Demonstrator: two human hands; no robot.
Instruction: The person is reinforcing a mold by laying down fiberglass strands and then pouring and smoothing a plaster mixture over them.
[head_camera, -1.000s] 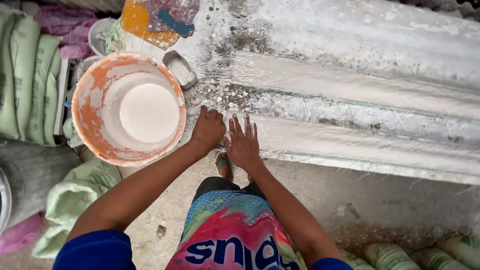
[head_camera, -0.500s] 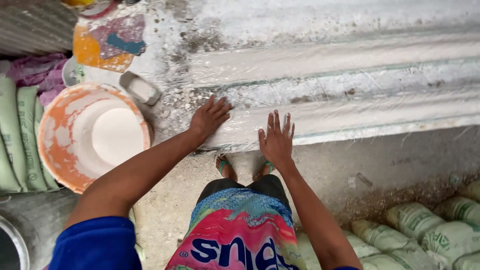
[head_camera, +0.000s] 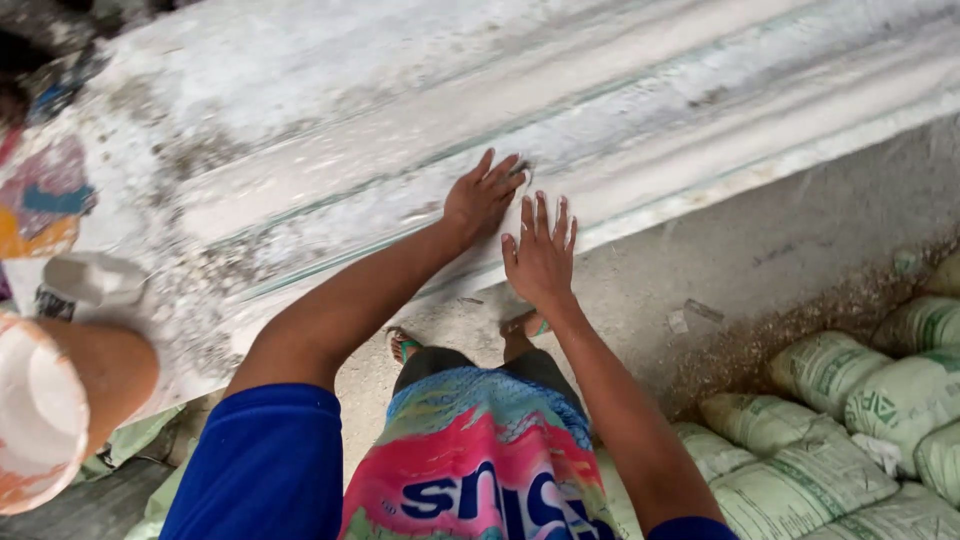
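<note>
The left hand (head_camera: 482, 196) lies flat with its fingers spread wide, holding nothing. It presses on the long white plaster moulding with ridges and grooves (head_camera: 420, 130), which stretches away on both sides of the hand, up to the right and down to the left. The fingertips of this hand sit on a gray ridge of the moulding.

The right hand (head_camera: 541, 250) is just beside the left hand, a little nearer to the person. It is open too, fingers spread wide, palm down, with nothing in it. Its fingers rest on the near edge of the moulding, by a thin green line that runs along that edge.

Below both hands is the dusty gray floor (head_camera: 760, 250), and the person's feet in sandals (head_camera: 402, 345) show under the arms. Far to the left of the left hand sits a round orange bucket with white plaster inside (head_camera: 45, 410), partly cut off by the edge. A small white scoop (head_camera: 90, 282) lies just above the bucket. Down to the right of the right hand is a pile of pale green woven sacks (head_camera: 850, 420).
</note>
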